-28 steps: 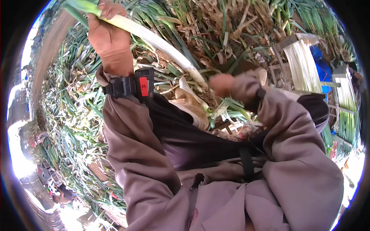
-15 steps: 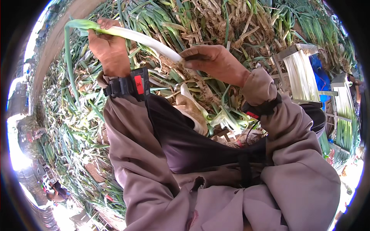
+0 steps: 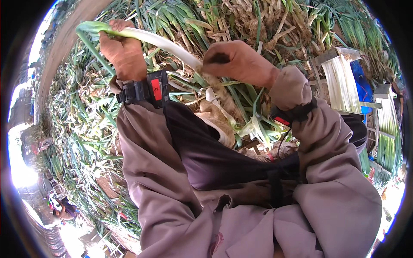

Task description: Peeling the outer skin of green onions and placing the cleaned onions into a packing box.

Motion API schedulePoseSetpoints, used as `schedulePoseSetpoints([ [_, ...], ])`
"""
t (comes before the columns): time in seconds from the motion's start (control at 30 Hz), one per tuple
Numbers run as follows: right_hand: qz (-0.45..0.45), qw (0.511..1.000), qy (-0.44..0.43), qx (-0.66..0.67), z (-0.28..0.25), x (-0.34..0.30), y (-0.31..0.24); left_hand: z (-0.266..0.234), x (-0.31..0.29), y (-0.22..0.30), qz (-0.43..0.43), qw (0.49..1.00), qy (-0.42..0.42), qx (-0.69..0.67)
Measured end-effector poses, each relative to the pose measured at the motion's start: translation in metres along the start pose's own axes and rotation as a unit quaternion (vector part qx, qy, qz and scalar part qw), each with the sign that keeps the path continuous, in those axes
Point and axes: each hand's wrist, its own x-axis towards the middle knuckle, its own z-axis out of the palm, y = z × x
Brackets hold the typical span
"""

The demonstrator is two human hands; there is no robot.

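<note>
White-and-green slender leek [image 3: 165,43] slants from upper left down to centre, root end lowermost, left hand [image 3: 124,52] clamped round its green neck, right hand [image 3: 238,63] pinching its root end.

Ground [image 3: 59,49] under strewn leek leaves [image 3: 84,135]

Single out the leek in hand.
The long green-topped, white-stemmed leek held between the bare left hand and right hand; the heaped green leeks lie unheld.

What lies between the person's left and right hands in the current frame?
In the head view, the white shaft of a leek spans the stretch between the left hand and right hand.
</note>
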Motion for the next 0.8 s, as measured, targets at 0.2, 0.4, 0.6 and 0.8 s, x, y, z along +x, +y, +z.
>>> schedulePoseSetpoints([
  [0.2,0.038,0.988,0.117,-0.098,0.006,-0.021,0.005,0.005,-0.015,-0.019,0.077,0.991,0.054,0.100],
  [0.4,-0.051,0.899,0.247,-0.357,0.010,-0.012,0.042,0.028,-0.013,-0.052,0.214,0.921,0.185,0.268],
  [0.6,-0.023,0.880,0.220,-0.420,0.018,0.002,0.063,0.034,-0.018,-0.073,0.235,0.911,0.190,0.282],
  [0.8,-0.018,0.878,0.166,-0.449,0.030,0.012,0.054,0.027,-0.021,-0.056,0.224,0.909,0.181,0.300],
])
